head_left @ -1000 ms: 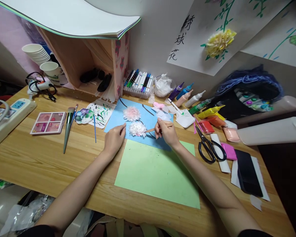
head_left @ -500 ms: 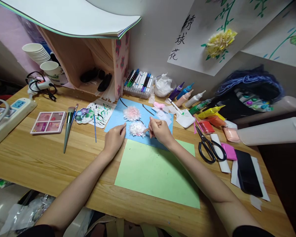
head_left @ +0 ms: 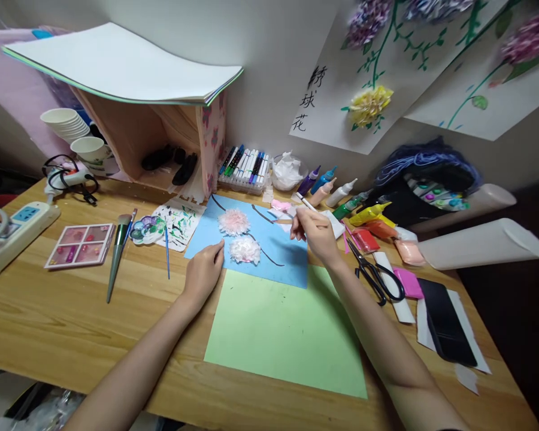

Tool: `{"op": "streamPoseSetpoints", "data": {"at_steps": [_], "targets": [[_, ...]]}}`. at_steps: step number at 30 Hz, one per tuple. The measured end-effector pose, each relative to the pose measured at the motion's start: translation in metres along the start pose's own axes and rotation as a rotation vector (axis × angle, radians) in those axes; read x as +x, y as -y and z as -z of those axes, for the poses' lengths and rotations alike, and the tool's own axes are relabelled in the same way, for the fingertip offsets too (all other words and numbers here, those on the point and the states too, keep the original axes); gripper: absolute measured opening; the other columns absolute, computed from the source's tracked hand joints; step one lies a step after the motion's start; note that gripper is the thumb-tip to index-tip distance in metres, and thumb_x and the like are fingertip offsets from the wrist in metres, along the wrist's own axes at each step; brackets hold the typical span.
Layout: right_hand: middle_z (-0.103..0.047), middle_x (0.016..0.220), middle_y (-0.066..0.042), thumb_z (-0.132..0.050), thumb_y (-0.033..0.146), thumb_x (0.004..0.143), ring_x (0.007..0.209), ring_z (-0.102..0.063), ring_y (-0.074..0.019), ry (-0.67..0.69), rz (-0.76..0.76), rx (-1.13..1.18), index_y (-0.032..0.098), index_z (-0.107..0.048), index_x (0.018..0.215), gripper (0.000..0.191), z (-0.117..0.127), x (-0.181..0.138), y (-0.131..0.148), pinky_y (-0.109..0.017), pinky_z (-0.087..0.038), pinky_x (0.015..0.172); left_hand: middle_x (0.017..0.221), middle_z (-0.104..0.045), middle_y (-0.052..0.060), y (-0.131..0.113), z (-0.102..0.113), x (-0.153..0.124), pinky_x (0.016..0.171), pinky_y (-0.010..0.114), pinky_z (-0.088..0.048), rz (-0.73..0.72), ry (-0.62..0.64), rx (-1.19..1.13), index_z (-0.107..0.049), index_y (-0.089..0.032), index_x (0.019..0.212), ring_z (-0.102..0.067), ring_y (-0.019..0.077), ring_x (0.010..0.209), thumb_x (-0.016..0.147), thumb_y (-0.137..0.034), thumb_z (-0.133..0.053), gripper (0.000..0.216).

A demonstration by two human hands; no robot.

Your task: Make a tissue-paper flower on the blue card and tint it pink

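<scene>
On the desk lies a blue sheet of paper [head_left: 287, 272] bearing a pink ruffled paper flower [head_left: 233, 222] and, just below it, a white one [head_left: 245, 249]. Dark curved lines run over the sheet. My left hand [head_left: 204, 266] rests at the sheet's left edge, its fingers curled in and nothing visible in them. Over the sheet's right side is my right hand [head_left: 314, 233], raised a little, fingers pinched together. What they hold, if anything, is hidden. A green sheet [head_left: 287, 335] lies nearer to me, along the blue one's lower edge.
Black-handled scissors [head_left: 377, 275], a phone [head_left: 447, 323] and clay packets lie right. Paint bottles [head_left: 339, 193] and a marker box [head_left: 246, 170] stand behind. A makeup brush [head_left: 115, 257], a palette [head_left: 79, 245] and a power strip [head_left: 20, 236] are left.
My right hand has left the white flower and moved right, lifting off the sheet; the brownish stick seen in it before no longer shows. My left hand stays at the sheet's edge.
</scene>
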State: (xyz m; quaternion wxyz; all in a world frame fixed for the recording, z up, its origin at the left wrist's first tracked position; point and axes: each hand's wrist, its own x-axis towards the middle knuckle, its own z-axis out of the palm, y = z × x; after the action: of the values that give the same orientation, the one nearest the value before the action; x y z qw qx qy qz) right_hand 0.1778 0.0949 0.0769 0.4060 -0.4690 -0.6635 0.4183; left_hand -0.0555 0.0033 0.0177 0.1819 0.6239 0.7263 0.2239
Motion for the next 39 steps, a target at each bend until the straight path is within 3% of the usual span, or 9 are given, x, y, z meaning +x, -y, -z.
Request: {"op": "streamPoseSetpoints", "data": {"at_steps": [3, 6, 10, 14, 20, 26, 29, 33, 39], "targets": [[-0.066, 0.077, -0.004, -0.047, 0.040, 0.091, 0.072, -0.061, -0.0165, -0.044, 0.118, -0.293, 0.019, -0.058, 0.079, 0.026, 0.012, -0.010, -0.030, -0.028, -0.045, 0.067, 0.112, -0.069, 0.009, 0.002, -0.002, -0.001, 0.080, 0.030, -0.047, -0.031, -0.008, -0.006, -0.061, -0.016, 0.120, -0.065, 0.0225, 0.098, 0.091, -0.024, -0.040, 0.037], [-0.067, 0.092, -0.009, -0.052, 0.031, 0.088, 0.088, -0.061, -0.0237, -0.048, 0.269, -0.537, 0.019, -0.058, 0.092, 0.013, 0.009, -0.008, -0.060, -0.036, -0.047, 0.077, 0.109, -0.069, 0.009, 0.004, -0.003, -0.001, 0.079, 0.031, -0.048, -0.038, -0.015, -0.007, -0.061, -0.015, 0.120, -0.065, 0.0229, 0.096, 0.091, -0.024, -0.039, 0.037], [-0.066, 0.092, -0.011, -0.050, 0.024, 0.088, 0.090, -0.060, -0.0261, -0.082, 0.383, -0.678, 0.019, -0.057, 0.095, 0.011, 0.000, 0.006, -0.081, -0.039, -0.047, 0.079, 0.113, -0.068, 0.009, 0.004, -0.003, -0.001, 0.082, 0.032, -0.048, -0.040, -0.019, -0.017, -0.061, -0.014, 0.120, -0.065, 0.0236, 0.098, 0.091, -0.025, -0.039, 0.038], [-0.066, 0.089, -0.011, -0.047, 0.020, 0.087, 0.089, -0.060, -0.0254, -0.070, 0.423, -0.679, 0.018, -0.057, 0.088, 0.010, -0.010, 0.025, -0.084, -0.036, -0.047, 0.078, 0.112, -0.069, 0.008, 0.005, -0.003, 0.000, 0.082, 0.032, -0.049, -0.030, -0.015, -0.005, -0.061, -0.015, 0.120, -0.065, 0.0238, 0.098, 0.091, -0.025, -0.039, 0.038], [-0.063, 0.077, -0.008, -0.043, 0.007, 0.081, 0.076, -0.059, -0.0224, -0.127, 0.433, -0.631, 0.019, -0.055, 0.078, 0.017, -0.016, 0.034, -0.072, -0.033, -0.045, 0.071, 0.114, -0.068, 0.008, 0.006, -0.003, -0.001, 0.084, 0.032, -0.050, -0.046, -0.039, -0.011, -0.062, -0.017, 0.118, -0.066, 0.0228, 0.099, 0.090, -0.025, -0.039, 0.037], [-0.065, 0.080, -0.005, -0.050, 0.012, 0.082, 0.078, -0.062, -0.0199, -0.194, 0.431, -0.450, 0.021, -0.054, 0.080, 0.010, -0.008, 0.009, -0.041, -0.032, -0.048, 0.073, 0.116, -0.067, 0.008, 0.009, -0.006, 0.001, 0.085, 0.034, -0.050, -0.036, -0.045, -0.057, -0.062, -0.017, 0.118, -0.065, 0.0231, 0.100, 0.090, -0.026, -0.039, 0.037], [-0.066, 0.083, -0.004, -0.055, 0.019, 0.082, 0.082, -0.063, -0.0194, -0.180, 0.329, -0.232, 0.021, -0.054, 0.081, 0.003, -0.007, -0.008, -0.021, -0.033, -0.049, 0.076, 0.111, -0.069, 0.008, 0.005, -0.003, -0.001, 0.084, 0.032, -0.049, -0.020, -0.091, -0.120, -0.064, -0.016, 0.114, -0.065, 0.0213, 0.097, 0.090, -0.028, -0.040, 0.035], [-0.063, 0.080, -0.003, -0.062, 0.025, 0.080, 0.078, -0.062, -0.0168, -0.052, 0.141, 0.020, 0.021, -0.049, 0.076, 0.014, -0.011, -0.030, -0.003, -0.030, -0.049, 0.073, 0.087, -0.071, 0.006, -0.008, 0.003, -0.011, 0.070, 0.025, -0.047, -0.070, -0.245, -0.213, -0.066, -0.017, 0.106, -0.063, 0.0145, 0.072, 0.092, -0.032, -0.041, 0.032], [-0.063, 0.081, -0.003, -0.061, 0.028, 0.082, 0.076, -0.060, -0.0158, 0.236, 0.029, 0.144, 0.022, -0.046, 0.076, 0.017, -0.025, -0.059, -0.002, -0.030, -0.049, 0.070, 0.062, -0.057, -0.002, -0.027, 0.004, -0.030, 0.056, 0.020, -0.039, -0.310, 0.055, -0.361, -0.063, -0.018, 0.105, -0.049, 0.0087, 0.053, 0.089, -0.037, -0.049, 0.028]]}}
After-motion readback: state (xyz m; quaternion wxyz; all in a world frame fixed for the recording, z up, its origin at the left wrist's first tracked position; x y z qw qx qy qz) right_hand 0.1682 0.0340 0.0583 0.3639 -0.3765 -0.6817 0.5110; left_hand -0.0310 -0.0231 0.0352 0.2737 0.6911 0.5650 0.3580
